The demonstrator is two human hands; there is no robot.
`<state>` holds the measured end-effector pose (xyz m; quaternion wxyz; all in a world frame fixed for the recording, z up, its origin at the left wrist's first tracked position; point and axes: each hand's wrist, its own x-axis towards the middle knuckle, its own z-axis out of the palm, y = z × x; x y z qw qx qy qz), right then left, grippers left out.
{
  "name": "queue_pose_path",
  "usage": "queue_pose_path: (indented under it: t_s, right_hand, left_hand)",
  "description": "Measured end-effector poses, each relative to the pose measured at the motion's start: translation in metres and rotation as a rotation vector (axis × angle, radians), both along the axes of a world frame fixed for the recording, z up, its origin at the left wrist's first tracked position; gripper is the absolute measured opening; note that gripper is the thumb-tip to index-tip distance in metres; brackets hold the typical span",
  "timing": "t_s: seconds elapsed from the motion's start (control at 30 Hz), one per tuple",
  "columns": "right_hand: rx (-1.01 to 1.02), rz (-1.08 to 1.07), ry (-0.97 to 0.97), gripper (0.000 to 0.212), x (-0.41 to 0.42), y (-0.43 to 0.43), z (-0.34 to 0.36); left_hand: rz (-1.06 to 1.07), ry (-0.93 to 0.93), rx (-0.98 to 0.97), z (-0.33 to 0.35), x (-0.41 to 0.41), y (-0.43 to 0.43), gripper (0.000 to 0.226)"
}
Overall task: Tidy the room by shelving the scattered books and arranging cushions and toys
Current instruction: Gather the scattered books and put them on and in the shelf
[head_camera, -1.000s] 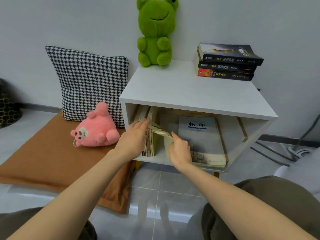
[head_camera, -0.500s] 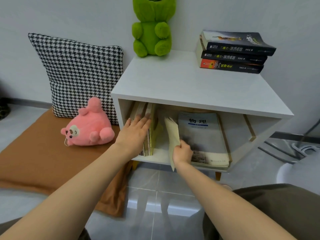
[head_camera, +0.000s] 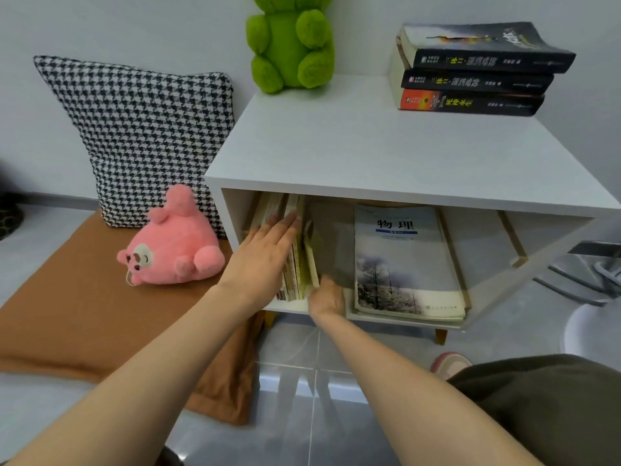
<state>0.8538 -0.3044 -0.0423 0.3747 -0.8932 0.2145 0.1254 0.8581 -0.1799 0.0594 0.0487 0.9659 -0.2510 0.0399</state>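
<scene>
A white cabinet (head_camera: 386, 156) has an open compartment below. Upright thin books (head_camera: 291, 264) stand at the compartment's left, and my left hand (head_camera: 265, 253) lies flat against them, fingers apart. My right hand (head_camera: 327, 299) grips the lower edge of a thin pale book (head_camera: 311, 253) standing upright beside that row. A grey textbook (head_camera: 403, 260) lies flat on a small stack to the right. On top of the cabinet sit a green plush frog (head_camera: 290, 48) and three stacked dark books (head_camera: 470, 72).
A houndstooth cushion (head_camera: 141, 129) leans on the wall left of the cabinet. A pink plush toy (head_camera: 171, 247) lies on a brown floor mat (head_camera: 84, 314). A slipper (head_camera: 450, 363) and cables (head_camera: 588, 274) are on the tiled floor at right.
My right hand has pushed the thin pale book from a tilted, half-out position to upright against the row. My left hand stayed on the upright books. The view moved closer.
</scene>
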Motion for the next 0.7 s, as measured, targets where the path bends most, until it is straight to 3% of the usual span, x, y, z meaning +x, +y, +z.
queue_pose_path:
  t_s: [0.1, 0.2, 0.37, 0.57, 0.7]
  right_hand:
    - [-0.134, 0.108, 0.092, 0.03, -0.005, 0.002, -0.004]
    - [-0.125, 0.064, -0.029, 0.033, 0.001, 0.006, -0.004]
    - [0.12, -0.061, -0.275, 0.031, 0.012, 0.011, 0.009]
    - [0.183, 0.157, -0.039, 0.044, 0.013, 0.013, -0.002]
    - [0.137, 0.23, -0.012, 0.056, 0.008, 0.01, -0.012]
  left_hand:
    - [-0.041, -0.032, -0.011, -0.002, 0.001, 0.003, 0.076]
    - [-0.085, -0.102, -0.026, -0.005, 0.002, 0.007, 0.077]
    - [-0.131, -0.134, -0.008, -0.007, 0.006, 0.014, 0.089]
    - [-0.12, -0.126, -0.002, -0.001, 0.005, 0.015, 0.088]
    - [-0.13, -0.136, 0.007, 0.001, 0.007, 0.016, 0.085]
